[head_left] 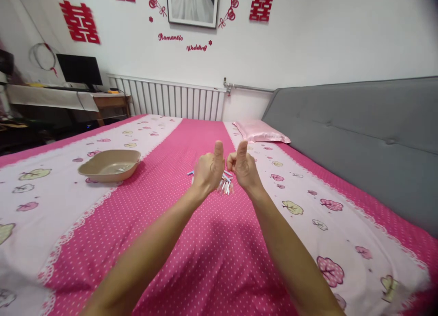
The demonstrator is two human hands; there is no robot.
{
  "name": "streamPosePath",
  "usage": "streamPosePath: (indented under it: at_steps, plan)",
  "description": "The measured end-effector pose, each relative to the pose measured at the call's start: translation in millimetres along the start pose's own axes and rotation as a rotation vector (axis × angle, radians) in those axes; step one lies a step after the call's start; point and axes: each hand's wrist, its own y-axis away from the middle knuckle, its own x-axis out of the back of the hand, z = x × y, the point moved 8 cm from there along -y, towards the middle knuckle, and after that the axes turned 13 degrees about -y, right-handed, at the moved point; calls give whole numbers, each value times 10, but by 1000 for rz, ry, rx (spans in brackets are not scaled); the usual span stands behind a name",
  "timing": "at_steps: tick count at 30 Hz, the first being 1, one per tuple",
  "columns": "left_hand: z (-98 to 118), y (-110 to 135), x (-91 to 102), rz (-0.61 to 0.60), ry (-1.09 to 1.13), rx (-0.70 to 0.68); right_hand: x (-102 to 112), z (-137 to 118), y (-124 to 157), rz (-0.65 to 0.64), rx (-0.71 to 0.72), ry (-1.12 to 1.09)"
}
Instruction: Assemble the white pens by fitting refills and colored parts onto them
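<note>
My left hand [209, 168] and my right hand [242, 166] are held out side by side above the bed, each a closed fist with the thumb pointing up. Nothing shows in either fist. Just beyond and below them a small heap of pale blue and white sticks [225, 183] lies on the pink dotted sheet [191, 225], partly hidden by the hands. A shallow tan dish [110, 165] sits to the left on the sheet, with a small pale item inside.
A pink pillow [260, 132] lies at the far end by the grey headboard [359, 133]. A white radiator [171, 99] runs along the wall. A desk with a dark monitor [79, 69] stands at the far left.
</note>
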Motion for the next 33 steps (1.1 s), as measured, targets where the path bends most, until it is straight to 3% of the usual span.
streamPosePath:
  at_steps: [4, 15, 33]
  plan:
    - [-165, 45, -106, 6, -99, 65, -91, 219, 77, -69, -80, -16]
    - [-444, 2, -290, -89, -342, 134, -89, 591, 74, -88, -240, 220]
    - [-600, 33, -359, -196, -422, 255, -135, 670, 93, -129, -324, 288]
